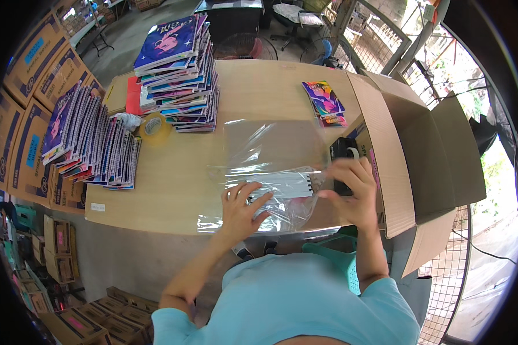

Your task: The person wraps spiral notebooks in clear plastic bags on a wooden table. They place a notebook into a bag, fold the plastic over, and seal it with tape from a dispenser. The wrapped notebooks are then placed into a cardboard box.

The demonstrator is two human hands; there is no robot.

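Note:
A clear plastic bag (253, 149) lies on the table in front of me, with a white spiral-bound notebook stack (290, 185) inside its near part. My left hand (242, 210) rests on the bag and the notebooks' left end, fingers spread. Beyond the notebooks' right end, my right hand (354, 190) is raised with its fingers curled and the thumb apart from them. I see nothing between them, though a thin clear strip could go unseen. Just behind that hand stands a black tape dispenser (337, 148) with a pale roll, partly covered by the fingers.
An open cardboard box (388, 167) stands at the right. Small colourful notebooks (323, 99) lie at the far right of the table (259, 86). Tall notebook stacks (181, 86) and leaning notebooks (95, 138) fill the left, near a yellowish tape roll (154, 126). Closed cartons (29, 138) are piled beyond.

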